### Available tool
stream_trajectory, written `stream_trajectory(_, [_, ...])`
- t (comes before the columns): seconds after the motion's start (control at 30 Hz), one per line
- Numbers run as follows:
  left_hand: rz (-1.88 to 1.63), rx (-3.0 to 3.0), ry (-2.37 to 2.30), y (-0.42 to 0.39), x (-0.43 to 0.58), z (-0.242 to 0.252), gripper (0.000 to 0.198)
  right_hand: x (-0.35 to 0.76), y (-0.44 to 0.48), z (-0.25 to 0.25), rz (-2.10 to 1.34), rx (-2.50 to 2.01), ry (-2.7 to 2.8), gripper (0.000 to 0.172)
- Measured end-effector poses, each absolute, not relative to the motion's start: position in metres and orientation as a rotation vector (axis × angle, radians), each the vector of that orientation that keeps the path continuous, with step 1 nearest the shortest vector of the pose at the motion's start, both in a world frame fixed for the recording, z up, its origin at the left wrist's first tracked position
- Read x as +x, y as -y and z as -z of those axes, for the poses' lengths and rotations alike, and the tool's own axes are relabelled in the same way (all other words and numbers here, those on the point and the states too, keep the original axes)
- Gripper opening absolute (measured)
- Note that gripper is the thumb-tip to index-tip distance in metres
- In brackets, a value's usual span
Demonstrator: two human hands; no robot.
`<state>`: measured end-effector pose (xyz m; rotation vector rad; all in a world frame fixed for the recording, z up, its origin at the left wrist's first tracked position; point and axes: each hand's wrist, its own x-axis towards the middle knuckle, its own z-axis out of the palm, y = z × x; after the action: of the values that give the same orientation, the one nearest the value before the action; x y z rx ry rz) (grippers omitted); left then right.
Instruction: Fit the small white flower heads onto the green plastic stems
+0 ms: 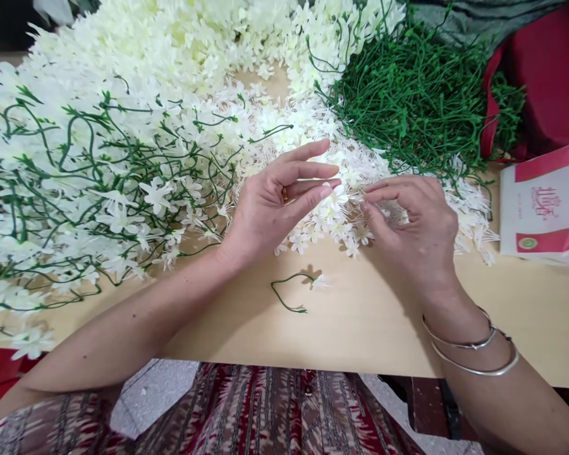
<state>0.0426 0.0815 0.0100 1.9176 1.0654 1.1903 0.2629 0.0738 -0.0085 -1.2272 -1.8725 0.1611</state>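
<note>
My left hand (277, 199) hovers over a heap of loose white artificial blossoms (334, 208), its fingers stretched out and a small white petal pinched at their tips. My right hand (412, 218) is beside it, thumb and forefinger pinched on a tiny white flower piece. A short green wire stem with one white blossom (296, 287) lies on the tan table (360, 328) just in front of both hands.
Finished green stems carrying white flowers (90, 170) are piled at the left. A heap of bare green stems (417, 95) lies at the back right beside a red bag (545, 82). A white and red packet (545, 205) sits at the right edge.
</note>
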Motion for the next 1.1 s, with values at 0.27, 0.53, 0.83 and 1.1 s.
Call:
stream_trajectory(0.27, [-1.289, 1.670, -1.004, -0.080, 0.044, -0.012, 0.021, 0.256, -0.067, 0.004, -0.107, -1.149, 1.822, 0.009])
stream_trajectory(0.53, [-1.281, 1.489, -1.011, -0.081, 0.048, -0.010, 0.009, 0.256, -0.065, 0.002, -0.151, -1.133, 1.785, 0.013])
stream_trajectory(0.83, [-1.247, 1.390, -1.005, -0.077, 0.053, -0.010, 0.006, 0.250, -0.059, 0.004, -0.277, -1.124, 1.755, 0.018])
stream_trajectory(1.1, [-1.264, 1.397, -1.025, -0.075, 0.056, -0.007, 0.012, 0.249, -0.062, 0.005, -0.518, -1.135, 1.606, 0.009])
